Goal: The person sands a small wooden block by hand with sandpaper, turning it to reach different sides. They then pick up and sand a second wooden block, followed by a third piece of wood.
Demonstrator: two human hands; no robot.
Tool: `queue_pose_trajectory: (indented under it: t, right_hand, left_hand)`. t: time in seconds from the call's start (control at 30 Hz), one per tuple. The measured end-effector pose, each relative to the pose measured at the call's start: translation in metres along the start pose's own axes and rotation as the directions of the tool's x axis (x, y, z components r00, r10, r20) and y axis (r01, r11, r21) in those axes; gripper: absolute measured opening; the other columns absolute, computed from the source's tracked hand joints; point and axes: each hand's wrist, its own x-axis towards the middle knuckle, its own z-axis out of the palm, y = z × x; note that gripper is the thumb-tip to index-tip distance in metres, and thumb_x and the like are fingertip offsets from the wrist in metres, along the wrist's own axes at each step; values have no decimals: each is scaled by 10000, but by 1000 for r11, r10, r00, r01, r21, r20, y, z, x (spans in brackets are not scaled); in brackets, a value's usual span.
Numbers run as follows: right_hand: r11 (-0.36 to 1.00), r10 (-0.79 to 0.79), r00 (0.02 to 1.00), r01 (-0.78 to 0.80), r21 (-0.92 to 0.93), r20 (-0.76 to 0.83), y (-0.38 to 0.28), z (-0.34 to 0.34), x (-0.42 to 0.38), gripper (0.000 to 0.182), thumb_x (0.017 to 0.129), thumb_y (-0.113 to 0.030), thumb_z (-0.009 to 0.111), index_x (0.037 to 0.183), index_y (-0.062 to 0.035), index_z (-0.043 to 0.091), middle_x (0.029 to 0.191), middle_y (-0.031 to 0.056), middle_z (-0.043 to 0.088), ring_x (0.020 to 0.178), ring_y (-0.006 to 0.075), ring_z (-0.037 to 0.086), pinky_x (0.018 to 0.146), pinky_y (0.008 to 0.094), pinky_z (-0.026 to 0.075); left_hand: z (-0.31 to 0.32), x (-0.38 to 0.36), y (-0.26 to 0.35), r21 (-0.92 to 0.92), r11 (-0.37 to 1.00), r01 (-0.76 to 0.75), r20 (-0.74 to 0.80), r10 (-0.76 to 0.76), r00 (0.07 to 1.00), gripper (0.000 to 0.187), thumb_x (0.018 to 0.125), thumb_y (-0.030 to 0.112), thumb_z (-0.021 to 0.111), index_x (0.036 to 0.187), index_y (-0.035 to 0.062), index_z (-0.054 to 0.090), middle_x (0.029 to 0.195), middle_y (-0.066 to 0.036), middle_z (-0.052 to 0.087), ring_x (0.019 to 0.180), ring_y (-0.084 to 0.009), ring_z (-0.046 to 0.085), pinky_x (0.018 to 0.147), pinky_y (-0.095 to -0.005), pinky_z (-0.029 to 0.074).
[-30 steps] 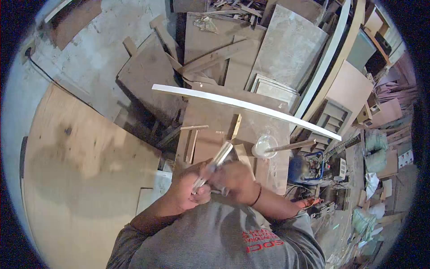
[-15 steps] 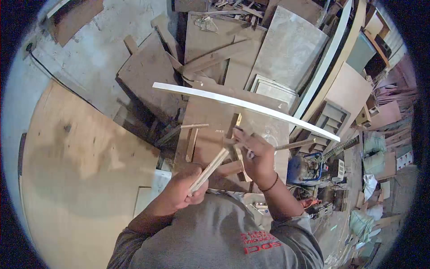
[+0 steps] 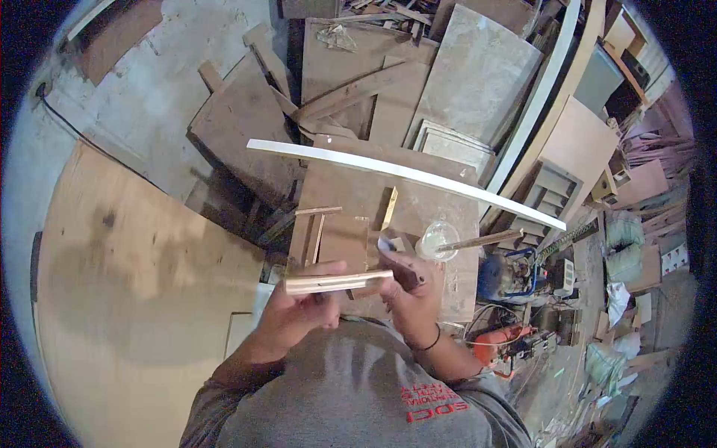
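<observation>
My left hand point(image 3: 295, 317) grips a short plywood strip point(image 3: 336, 283), its layered edge turned up toward me, level in front of my chest. My right hand point(image 3: 414, 299) is at the strip's right end, fingers closed. A small dark thing with a pale tip shows at those fingers; blur hides what it is. Beyond my hands, a brown board point(image 3: 345, 243) and narrow wood strips point(image 3: 315, 237) lie on the worktable point(image 3: 459, 287). A small wood stick point(image 3: 389, 207) lies behind my right hand. Right of it stands a clear tub point(image 3: 438, 240) with a wooden stick point(image 3: 482, 239) across it.
A long white strip point(image 3: 403, 172) crosses the table's far side. A large plywood sheet point(image 3: 142, 299) lies at left. Boards point(image 3: 478, 82) lean at the back. On the right floor are a blue machine point(image 3: 508, 276) and an orange tool point(image 3: 497, 340).
The plywood strip has turned from slanted to nearly level. My right hand has come back from over the table to the strip's right end, uncovering the tub.
</observation>
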Motion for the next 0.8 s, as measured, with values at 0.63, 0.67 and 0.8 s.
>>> queue_pose_trajectory:
  t: [0.63,0.67,0.8]
  right_hand:
    - [998,-31,999,30,-64,-20,-11,17,-11,195,897,-185,519,905,6,561,810,100,601,637,119,548,496,237,434]
    - [997,-44,999,45,-59,25,-15,18,-7,140,898,-130,512,890,2,557,837,102,604,648,118,550,522,242,442]
    - [789,-462,859,512,-341,221,-11,10,10,129,814,-83,594,927,-23,605,770,93,606,586,168,556,492,273,424]
  left_hand:
    - [1,20,-4,-362,921,145,-41,-171,984,451,925,390,435,1183,22,478,728,-28,499,540,-110,499,458,-239,404]
    - [3,21,1,-361,922,142,-59,-174,983,465,924,376,439,1224,21,465,728,-28,501,531,-112,498,454,-239,400]
    - [-1,17,6,-226,960,163,-29,-174,984,486,926,313,422,1319,27,398,817,-58,567,548,-118,523,425,-247,403]
